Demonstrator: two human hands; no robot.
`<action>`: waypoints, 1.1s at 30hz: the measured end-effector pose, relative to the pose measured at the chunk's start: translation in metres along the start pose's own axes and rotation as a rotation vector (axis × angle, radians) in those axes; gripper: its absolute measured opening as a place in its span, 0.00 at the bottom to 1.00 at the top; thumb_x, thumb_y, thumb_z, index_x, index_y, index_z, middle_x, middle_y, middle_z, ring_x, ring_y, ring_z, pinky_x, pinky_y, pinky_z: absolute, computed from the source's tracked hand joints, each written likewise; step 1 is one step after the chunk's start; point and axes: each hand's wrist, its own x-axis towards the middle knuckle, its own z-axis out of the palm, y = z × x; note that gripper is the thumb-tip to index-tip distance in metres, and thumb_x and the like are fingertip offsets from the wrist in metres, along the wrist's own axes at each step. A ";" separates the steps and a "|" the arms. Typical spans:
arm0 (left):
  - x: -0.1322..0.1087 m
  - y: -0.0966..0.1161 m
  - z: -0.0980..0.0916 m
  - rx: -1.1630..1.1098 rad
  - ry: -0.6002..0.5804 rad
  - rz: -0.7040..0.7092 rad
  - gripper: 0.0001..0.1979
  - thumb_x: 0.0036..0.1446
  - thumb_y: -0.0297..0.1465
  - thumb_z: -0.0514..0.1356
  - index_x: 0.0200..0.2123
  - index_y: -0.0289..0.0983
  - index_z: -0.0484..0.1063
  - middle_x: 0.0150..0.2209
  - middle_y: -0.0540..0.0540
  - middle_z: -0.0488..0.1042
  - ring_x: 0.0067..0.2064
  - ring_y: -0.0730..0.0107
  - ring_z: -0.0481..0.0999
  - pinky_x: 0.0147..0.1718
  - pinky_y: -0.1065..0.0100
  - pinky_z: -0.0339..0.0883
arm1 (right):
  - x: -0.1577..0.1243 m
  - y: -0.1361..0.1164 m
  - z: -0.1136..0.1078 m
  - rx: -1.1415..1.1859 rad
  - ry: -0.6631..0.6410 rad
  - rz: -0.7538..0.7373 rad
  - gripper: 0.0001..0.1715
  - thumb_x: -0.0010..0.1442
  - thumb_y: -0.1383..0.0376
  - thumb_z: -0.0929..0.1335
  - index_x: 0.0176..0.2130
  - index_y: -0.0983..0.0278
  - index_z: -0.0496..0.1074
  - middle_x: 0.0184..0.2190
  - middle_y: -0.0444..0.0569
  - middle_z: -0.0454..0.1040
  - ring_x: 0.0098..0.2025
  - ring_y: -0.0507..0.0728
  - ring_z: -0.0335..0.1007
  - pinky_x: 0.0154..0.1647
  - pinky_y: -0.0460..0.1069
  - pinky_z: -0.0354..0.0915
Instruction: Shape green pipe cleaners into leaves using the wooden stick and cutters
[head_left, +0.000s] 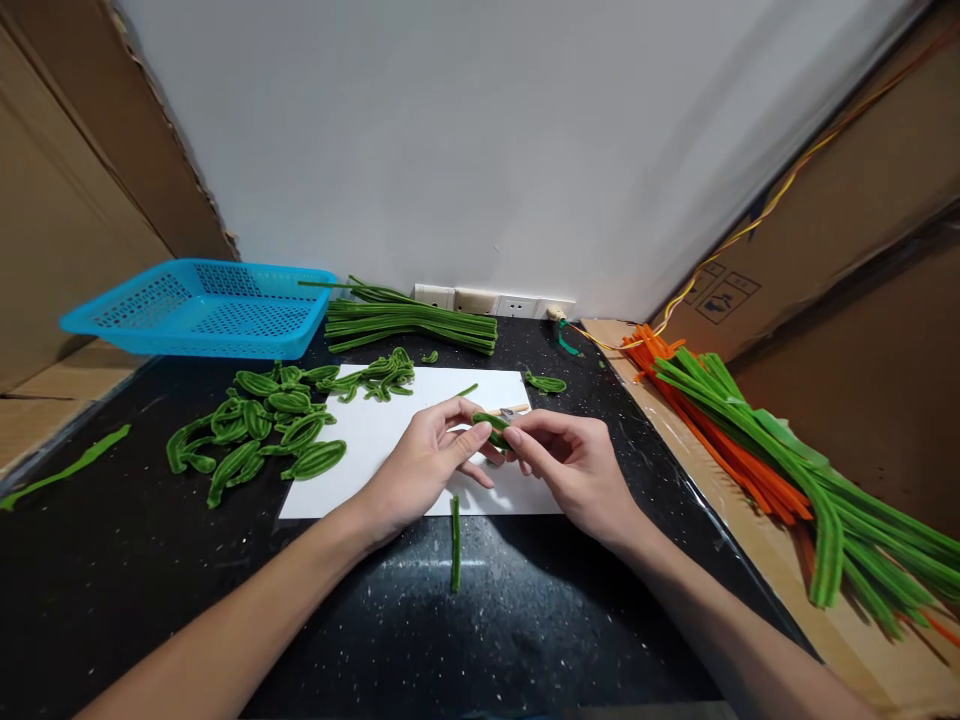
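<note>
Here both hands (pixel 495 455) pinch green pipe-cleaner leaf (pixel 491 424); no legible writing.

White wall (pixel 465 130), black speckled counter (pixel 525 620), cardboard panels (pixel 862 200) alongside

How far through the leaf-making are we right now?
Done: a pile of folded green leaves lies left of the white sheet. In hand: both the left hand and right hand pinch one green piece. Left: a straight stem bundle by the wall, more stems at right.
</note>
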 end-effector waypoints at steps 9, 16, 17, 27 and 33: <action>-0.001 0.004 -0.002 -0.174 0.165 -0.080 0.14 0.62 0.36 0.69 0.44 0.33 0.73 0.37 0.42 0.81 0.35 0.65 0.83 0.29 0.70 0.80 | -0.002 0.002 -0.007 -0.158 0.144 -0.190 0.03 0.65 0.65 0.74 0.41 0.61 0.82 0.36 0.48 0.82 0.30 0.52 0.76 0.29 0.46 0.71; -0.002 0.004 -0.002 -0.146 0.101 -0.116 0.17 0.59 0.37 0.70 0.44 0.35 0.70 0.36 0.43 0.79 0.34 0.66 0.81 0.27 0.71 0.78 | -0.001 0.005 -0.006 -0.160 0.129 -0.175 0.03 0.66 0.65 0.74 0.41 0.62 0.82 0.34 0.48 0.83 0.27 0.52 0.75 0.27 0.46 0.71; -0.002 0.003 -0.003 -0.103 0.066 -0.098 0.17 0.59 0.38 0.70 0.45 0.35 0.71 0.36 0.43 0.78 0.35 0.65 0.81 0.27 0.71 0.78 | 0.000 0.005 -0.007 -0.172 0.120 -0.195 0.03 0.66 0.65 0.74 0.40 0.62 0.82 0.33 0.47 0.82 0.27 0.52 0.75 0.28 0.46 0.71; -0.009 0.009 -0.007 0.341 -0.143 -0.016 0.14 0.67 0.40 0.62 0.35 0.34 0.77 0.32 0.47 0.75 0.27 0.74 0.71 0.22 0.76 0.64 | -0.001 0.003 -0.011 -0.330 -0.043 -0.354 0.03 0.68 0.67 0.72 0.40 0.61 0.80 0.34 0.46 0.84 0.32 0.53 0.79 0.34 0.47 0.71; -0.011 0.009 -0.011 0.233 -0.182 -0.097 0.15 0.66 0.41 0.63 0.33 0.36 0.75 0.25 0.51 0.70 0.25 0.73 0.69 0.21 0.74 0.62 | -0.004 -0.001 -0.008 -0.420 -0.103 -0.353 0.10 0.72 0.65 0.68 0.35 0.63 0.73 0.26 0.43 0.75 0.25 0.50 0.66 0.28 0.45 0.62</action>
